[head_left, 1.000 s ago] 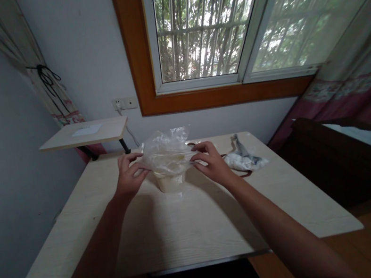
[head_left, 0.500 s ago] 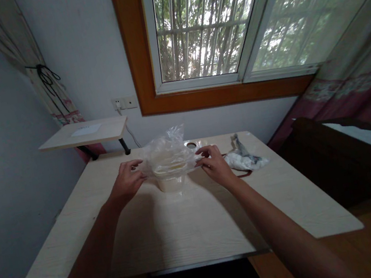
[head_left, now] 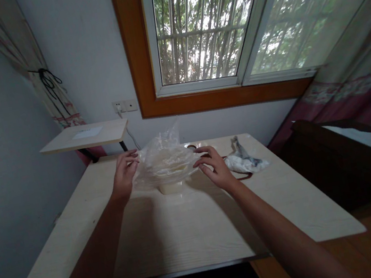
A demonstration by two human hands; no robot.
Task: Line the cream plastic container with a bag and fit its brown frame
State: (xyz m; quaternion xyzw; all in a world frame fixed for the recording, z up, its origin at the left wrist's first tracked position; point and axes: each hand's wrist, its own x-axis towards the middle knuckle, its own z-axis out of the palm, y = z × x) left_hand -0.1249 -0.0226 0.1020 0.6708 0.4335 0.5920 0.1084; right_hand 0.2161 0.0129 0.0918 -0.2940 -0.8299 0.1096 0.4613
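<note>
A small cream plastic cup [head_left: 171, 187] stands at the far middle of a light wooden table [head_left: 186, 225]. A clear crumpled plastic bag [head_left: 164, 159] lies over its top and spreads down its sides. My left hand [head_left: 124, 176] pinches the bag's left edge with bent fingers. My right hand [head_left: 215, 166] rests at the bag's right edge, fingers stretched toward the plastic and touching it.
A white bundle with a grey piece [head_left: 244, 159] lies right of my right hand, over a dark cord. A small side table [head_left: 84, 136] stands at the back left under a wall socket [head_left: 124, 105]. A window is behind; a dark bed frame [head_left: 347, 158] is on the right.
The bag has been pulled lower and wider over the cup. My left hand rose a little along the bag's left edge; my right hand's fingers have straightened.
</note>
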